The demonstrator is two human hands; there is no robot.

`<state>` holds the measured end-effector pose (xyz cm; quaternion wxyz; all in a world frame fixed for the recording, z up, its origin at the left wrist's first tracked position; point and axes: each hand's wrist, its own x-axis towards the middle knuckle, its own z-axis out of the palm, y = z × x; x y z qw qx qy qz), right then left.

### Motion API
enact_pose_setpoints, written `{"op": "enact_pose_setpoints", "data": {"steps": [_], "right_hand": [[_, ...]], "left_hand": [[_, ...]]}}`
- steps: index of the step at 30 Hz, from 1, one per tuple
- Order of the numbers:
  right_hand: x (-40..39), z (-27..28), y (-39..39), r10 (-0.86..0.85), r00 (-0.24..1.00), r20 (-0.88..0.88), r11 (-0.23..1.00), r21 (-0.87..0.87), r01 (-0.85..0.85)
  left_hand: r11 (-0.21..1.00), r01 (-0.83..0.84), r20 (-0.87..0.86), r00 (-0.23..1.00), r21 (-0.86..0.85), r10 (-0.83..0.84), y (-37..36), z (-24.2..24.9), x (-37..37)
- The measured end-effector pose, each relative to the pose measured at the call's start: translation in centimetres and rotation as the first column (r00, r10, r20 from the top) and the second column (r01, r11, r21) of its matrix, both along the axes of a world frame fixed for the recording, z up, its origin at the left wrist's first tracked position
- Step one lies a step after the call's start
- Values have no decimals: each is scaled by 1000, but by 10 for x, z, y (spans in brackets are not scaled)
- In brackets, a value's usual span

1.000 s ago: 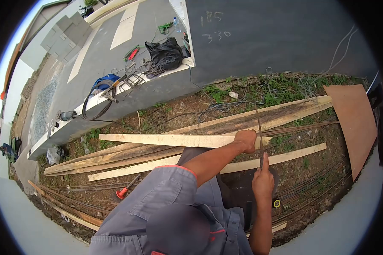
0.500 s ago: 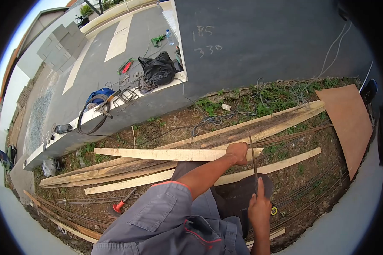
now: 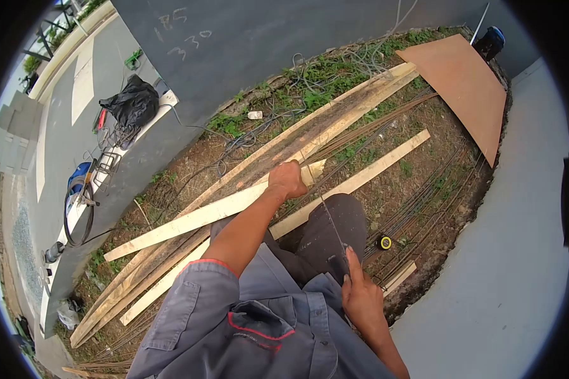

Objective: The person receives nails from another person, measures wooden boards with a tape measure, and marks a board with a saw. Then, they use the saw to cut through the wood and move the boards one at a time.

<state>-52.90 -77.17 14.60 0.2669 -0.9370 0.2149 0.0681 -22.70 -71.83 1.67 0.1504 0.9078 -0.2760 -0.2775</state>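
My left hand (image 3: pixel 287 180) is closed around a pale wooden board (image 3: pixel 189 218) near its right end, which lies across my leg. In my right hand (image 3: pixel 360 292) is the dark handle of a hand saw (image 3: pixel 331 222). Its thin blade points up and away from me, just below the board's end and over my right knee. Beneath, another pale board (image 3: pixel 367 177) rests on the ground, partly hidden by my knee. A yellow and black tape measure (image 3: pixel 383 242) lies to the right of my knee.
Long boards (image 3: pixel 335 120) and thin metal rods (image 3: pixel 417 208) lie on the soil. A brown sheet (image 3: pixel 464 88) leans at the upper right. On the low wall at left are a black bag (image 3: pixel 131 102) and a coiled hose (image 3: pixel 76 215). A light wall (image 3: pixel 499 252) stands right.
The view has turned toward the right. My right hand has drawn the saw back and down, and its blade, which crossed the board near its end, is now apart from it.
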Motion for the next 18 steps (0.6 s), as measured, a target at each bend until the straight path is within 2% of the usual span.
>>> {"op": "enact_pose_setpoints", "data": {"steps": [1,2,5,6,7,11,14,16,18], "right_hand": [[-13,2,1,-10,998,68,1000,25,8],[6,6,3,-9,999,-50,1000,24,10],[111,-64,-23,11,999,53,1000,-25,-9],[135,-66,-26,33,995,91,998,-51,-28],[129,-60,-25,28,994,103,998,-52,-23],[0,-1,2,-25,999,-31,1000,-8,25],[0,-3,3,-29,999,-15,999,14,29],[77,-42,-11,-12,1000,25,999,-33,12],[110,-59,-16,25,1000,1,998,-49,-25]], "left_hand": [[1000,-2,-7,1000,7,2,1,0,2],[1000,-9,-15,1000,15,9,1,0,7],[1000,-21,25,999,-12,21,0,7,-5],[1000,-12,11,1000,3,12,3,9,-5],[1000,-7,23,1000,2,7,2,13,2],[999,-8,-55,998,35,10,4,10,2],[998,-12,-50,999,60,15,-1,11,2],[1000,-16,9,1000,24,16,1,21,1],[999,-32,3,999,25,32,9,16,-12]]}}
